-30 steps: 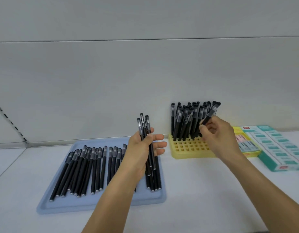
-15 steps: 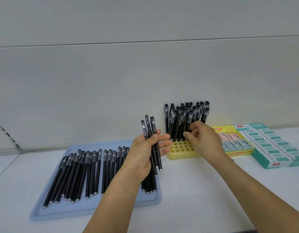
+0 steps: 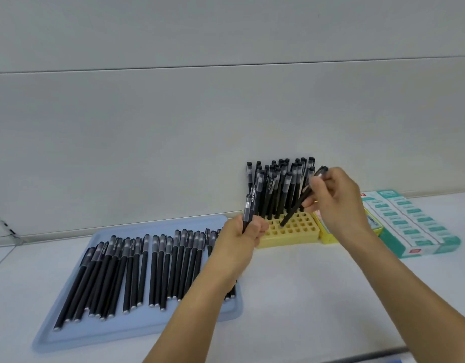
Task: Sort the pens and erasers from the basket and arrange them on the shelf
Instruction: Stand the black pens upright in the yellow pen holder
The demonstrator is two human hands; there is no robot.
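Lifted since before, right hand [image 3: 338, 203] pinches pen [image 3: 302, 199] over holder [image 3: 291, 229]; left hand [image 3: 241, 231] grips pens [image 3: 249, 208].

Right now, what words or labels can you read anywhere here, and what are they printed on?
"TEST": white print on the black capped pens held in the left hand; the letters after it are blurred.
Teal and white eraser boxes: labels too small to read.
Yellow eraser box: print blurred.
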